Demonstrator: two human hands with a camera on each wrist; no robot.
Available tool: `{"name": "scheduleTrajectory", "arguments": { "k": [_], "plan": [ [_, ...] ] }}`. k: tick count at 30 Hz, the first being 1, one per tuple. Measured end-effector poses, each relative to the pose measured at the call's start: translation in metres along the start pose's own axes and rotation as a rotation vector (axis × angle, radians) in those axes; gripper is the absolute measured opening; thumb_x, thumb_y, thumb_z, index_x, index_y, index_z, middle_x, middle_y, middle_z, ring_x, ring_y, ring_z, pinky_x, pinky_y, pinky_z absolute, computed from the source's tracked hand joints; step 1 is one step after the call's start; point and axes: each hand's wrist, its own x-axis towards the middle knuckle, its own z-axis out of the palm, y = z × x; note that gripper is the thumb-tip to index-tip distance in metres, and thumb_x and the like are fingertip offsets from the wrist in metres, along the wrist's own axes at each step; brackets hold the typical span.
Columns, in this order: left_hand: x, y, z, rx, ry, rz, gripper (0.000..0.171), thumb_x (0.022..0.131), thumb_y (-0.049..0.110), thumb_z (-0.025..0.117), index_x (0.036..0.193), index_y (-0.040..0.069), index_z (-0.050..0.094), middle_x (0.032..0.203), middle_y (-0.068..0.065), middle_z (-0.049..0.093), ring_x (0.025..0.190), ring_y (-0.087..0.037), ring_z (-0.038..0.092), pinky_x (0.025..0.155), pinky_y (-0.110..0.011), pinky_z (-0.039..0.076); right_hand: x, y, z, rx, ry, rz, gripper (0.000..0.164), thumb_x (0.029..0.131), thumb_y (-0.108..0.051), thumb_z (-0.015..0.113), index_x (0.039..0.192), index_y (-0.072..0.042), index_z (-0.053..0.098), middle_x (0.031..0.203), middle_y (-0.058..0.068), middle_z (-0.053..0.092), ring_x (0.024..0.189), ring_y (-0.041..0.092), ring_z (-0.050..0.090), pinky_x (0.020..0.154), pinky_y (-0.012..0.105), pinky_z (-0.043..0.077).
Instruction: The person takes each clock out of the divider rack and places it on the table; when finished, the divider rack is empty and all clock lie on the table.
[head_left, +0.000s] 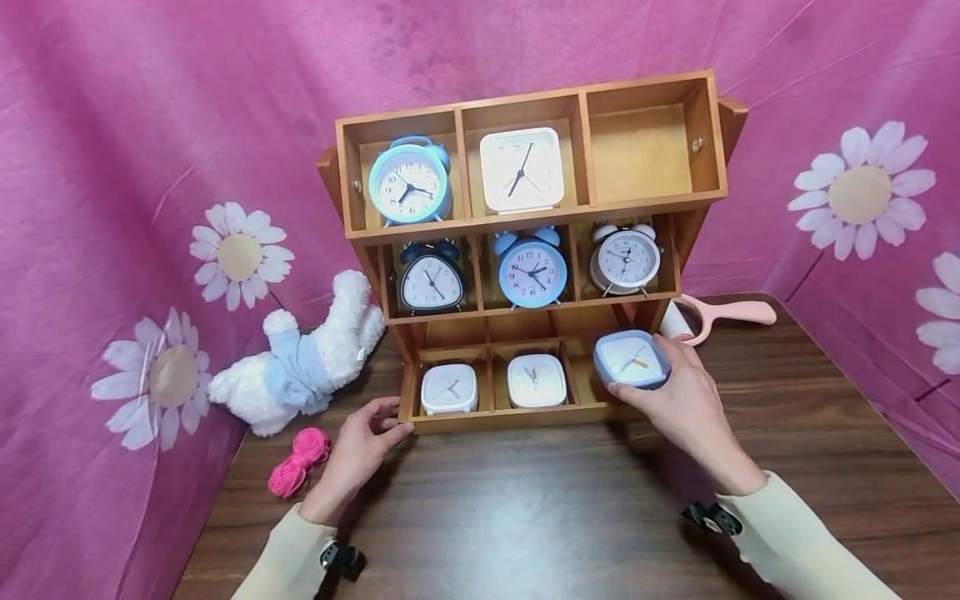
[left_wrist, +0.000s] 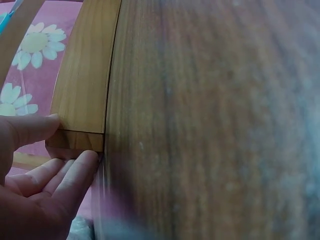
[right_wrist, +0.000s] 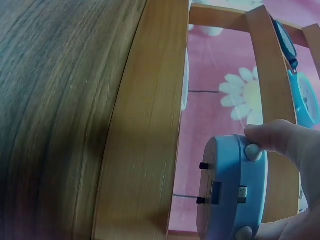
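Note:
My right hand point(head_left: 686, 396) grips a blue square alarm clock point(head_left: 632, 359) by its sides, thumb and fingers on opposite edges. The clock is tilted face up at the right compartment of the bottom tier. In the right wrist view, the back of the blue clock point(right_wrist: 232, 185) shows two black knobs. My left hand point(head_left: 363, 446) holds the bottom left corner of the wooden shelf point(head_left: 517, 419), thumb on one face and fingers against the end. Two white square clocks, one at left point(head_left: 449, 388) and one in the middle point(head_left: 536, 381), stand in the bottom tier.
Several clocks fill the middle tier; a blue twin-bell clock point(head_left: 532, 272) is central. Above are a blue round clock point(head_left: 410, 185) and a white square clock point(head_left: 521, 170). A plush toy point(head_left: 300, 367) and pink yarn point(head_left: 300, 461) lie left, a pink-handled lint roller point(head_left: 738, 312) right.

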Motion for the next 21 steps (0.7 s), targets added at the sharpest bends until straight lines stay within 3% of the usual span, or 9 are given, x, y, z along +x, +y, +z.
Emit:
{"name": "scheduleTrajectory", "arguments": {
  "k": [10, 21],
  "plan": [
    [-0.002, 0.002, -0.001, -0.001, -0.015, -0.008, 0.045, 0.101, 0.014, 0.084, 0.142, 0.002, 0.071, 0.124, -0.020, 0.082, 0.115, -0.030, 0.079, 0.077, -0.024, 0.054, -0.006, 0.020, -0.016, -0.036, 0.030, 0.021, 0.105, 0.087, -0.041, 0.094, 0.166, 0.006, 0.043, 0.156, 0.037, 0.052, 0.134, 0.056, 0.057, 0.102, 0.071, 0.047],
    [-0.001, 0.002, 0.001, -0.013, -0.007, -0.008, 0.046, 0.100, 0.012, 0.083, 0.143, 0.002, 0.070, 0.123, -0.020, 0.082, 0.114, -0.031, 0.079, 0.077, -0.023, 0.054, -0.003, 0.050, -0.039, -0.035, 0.047, 0.080, 0.105, 0.092, -0.045, 0.090, 0.167, 0.009, 0.040, 0.160, 0.039, 0.049, 0.139, 0.060, 0.052, 0.104, 0.073, 0.043]
  ]
}}
